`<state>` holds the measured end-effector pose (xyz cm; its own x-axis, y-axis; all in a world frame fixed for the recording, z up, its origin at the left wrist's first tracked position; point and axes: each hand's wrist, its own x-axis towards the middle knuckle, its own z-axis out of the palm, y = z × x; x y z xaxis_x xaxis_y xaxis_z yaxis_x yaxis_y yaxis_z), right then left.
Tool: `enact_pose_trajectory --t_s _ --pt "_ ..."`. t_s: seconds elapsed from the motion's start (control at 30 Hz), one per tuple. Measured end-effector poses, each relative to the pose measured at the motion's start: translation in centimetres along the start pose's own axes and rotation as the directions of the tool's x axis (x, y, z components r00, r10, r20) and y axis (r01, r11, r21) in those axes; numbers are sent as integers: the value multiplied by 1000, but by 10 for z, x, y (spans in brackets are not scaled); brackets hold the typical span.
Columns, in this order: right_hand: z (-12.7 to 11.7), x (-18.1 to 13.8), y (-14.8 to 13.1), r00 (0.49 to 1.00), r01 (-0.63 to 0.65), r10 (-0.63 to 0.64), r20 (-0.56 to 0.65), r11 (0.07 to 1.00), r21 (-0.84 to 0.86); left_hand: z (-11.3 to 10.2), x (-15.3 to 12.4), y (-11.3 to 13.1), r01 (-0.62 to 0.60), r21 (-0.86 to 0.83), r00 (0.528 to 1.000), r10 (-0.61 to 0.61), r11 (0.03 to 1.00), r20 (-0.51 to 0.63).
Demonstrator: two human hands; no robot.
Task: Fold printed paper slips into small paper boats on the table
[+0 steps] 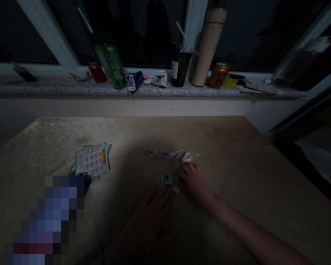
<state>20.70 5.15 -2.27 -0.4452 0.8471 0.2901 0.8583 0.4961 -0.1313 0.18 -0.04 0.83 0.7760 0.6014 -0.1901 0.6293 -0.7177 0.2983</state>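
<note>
A small green printed paper piece point(166, 179) lies on the brown table point(237, 154) in dim light. My left hand point(154, 206) lies flat beside it, fingers stretched toward its lower edge. My right hand point(191, 182) curls over the paper's right end, fingertips pressed down on it. Just beyond my right hand sit three folded printed paper pieces: two joined ones point(164, 154) and one apart point(190, 157).
A stack of printed sheets point(92, 160) lies on the left of the table. The stone window ledge point(44, 86) behind holds a green bottle point(110, 62), a red jar point(97, 71), a dark cup with straw point(180, 66), a tall beige cylinder point(208, 46) and a gold can point(218, 74).
</note>
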Motion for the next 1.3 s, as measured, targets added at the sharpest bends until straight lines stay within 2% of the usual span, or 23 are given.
enact_pose_trajectory --t_s 0.13,0.23,0.5,0.9,1.13,1.2,1.3 --pt "1 0 0 1000 -3 3 4 1000 11 -7 -1 -4 -40 -36 998 41 999 42" --pt "3 0 0 1000 -6 6 -3 1000 16 -9 0 -3 -22 -14 997 23 1000 70" --pt "1 -1 0 1000 6 -6 7 1000 12 3 3 -1 -22 22 999 21 1000 46" --pt "-1 0 -2 1000 2 -2 15 1000 -13 8 4 -2 -15 -11 999 16 1000 49" --pt "-1 0 0 1000 -9 9 -25 1000 2 10 2 0 -16 4 1000 16 1000 -12" --pt "-5 -5 0 997 17 -13 -71 999 47 11 1 1 -16 1 999 16 1000 -43" --pt "-12 -20 -4 981 163 -150 -122 980 112 11 0 3 -11 -3 997 11 1000 -79"
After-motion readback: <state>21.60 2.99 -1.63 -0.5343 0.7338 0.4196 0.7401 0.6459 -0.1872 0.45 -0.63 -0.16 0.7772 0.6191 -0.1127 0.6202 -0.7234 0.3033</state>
